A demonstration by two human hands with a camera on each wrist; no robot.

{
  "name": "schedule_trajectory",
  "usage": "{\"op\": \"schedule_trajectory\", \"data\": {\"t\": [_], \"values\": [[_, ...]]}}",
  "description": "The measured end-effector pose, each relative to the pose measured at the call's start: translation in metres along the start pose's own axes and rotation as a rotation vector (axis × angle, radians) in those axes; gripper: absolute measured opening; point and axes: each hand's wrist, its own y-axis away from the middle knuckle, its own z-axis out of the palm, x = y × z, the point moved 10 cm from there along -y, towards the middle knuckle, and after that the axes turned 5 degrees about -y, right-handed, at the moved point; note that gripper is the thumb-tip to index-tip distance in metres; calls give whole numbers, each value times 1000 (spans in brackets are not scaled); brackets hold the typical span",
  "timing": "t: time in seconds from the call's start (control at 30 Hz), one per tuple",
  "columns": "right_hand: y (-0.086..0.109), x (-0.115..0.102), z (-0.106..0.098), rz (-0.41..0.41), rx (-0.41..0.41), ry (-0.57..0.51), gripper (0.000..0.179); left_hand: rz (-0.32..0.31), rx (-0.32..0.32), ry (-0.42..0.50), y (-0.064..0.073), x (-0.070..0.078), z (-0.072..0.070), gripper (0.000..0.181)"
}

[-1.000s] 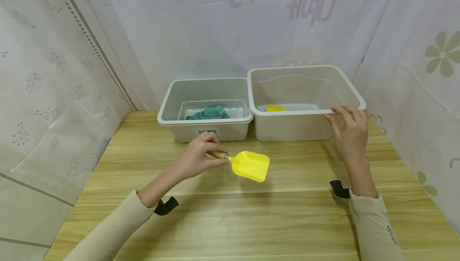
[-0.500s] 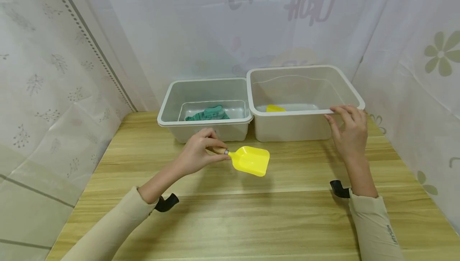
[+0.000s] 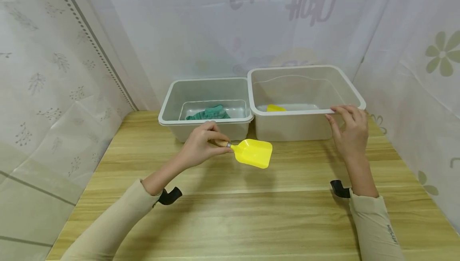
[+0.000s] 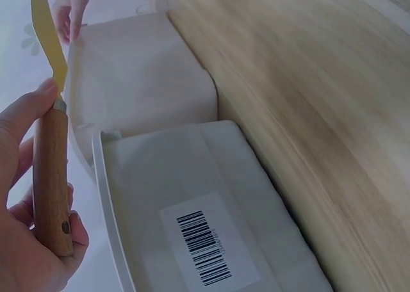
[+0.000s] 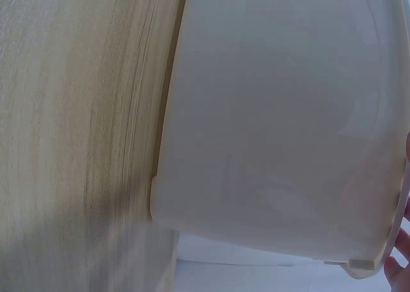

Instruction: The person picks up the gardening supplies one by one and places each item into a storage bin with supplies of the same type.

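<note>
While the left hand [image 3: 199, 145] pinches a yellow, wooden-handled scoop [image 3: 254, 154], seemingly yet to be placed, the right hand [image 3: 353, 135] grips a rectangular beige plastic bin [image 3: 291, 127] already holding a yellow item [image 3: 276, 108].

A barcode [image 4: 204, 248] label [image 4: 239, 265] is on the bin [image 4: 170, 161], its small print too blurred to read. Pale lettering [image 3: 312, 6] on the cloth [image 3: 194, 25] seems to begin "HO"; dark print [image 3: 391, 234] on the right sleeve [image 3: 373, 223] is illegible.

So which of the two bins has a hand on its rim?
The right-hand bin, with the yellow object inside: the right hand grips its front rim. The left-hand bin, holding a green item, has no hand on its rim.
</note>
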Motion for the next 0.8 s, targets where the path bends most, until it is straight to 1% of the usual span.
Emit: {"op": "schedule_trajectory", "data": {"t": [0.17,0.37,0.57,0.67,0.8], "values": [[0,1,0,-4,4,-7,29,5,11,-1,-5,-1,-3,25],[0,1,0,-13,11,-8,28,-20,5,5,-10,-4,-4,26],[-1,0,0,-18,16,-12,28,-8,56,-13,-14,-4,-10,25],[-1,0,0,-15,16,-14,28,-16,68,-17,-17,-5,-11,25],[0,0,-1,-16,21,-14,28,-44,59,-24,-19,-6,-12,27]]}}
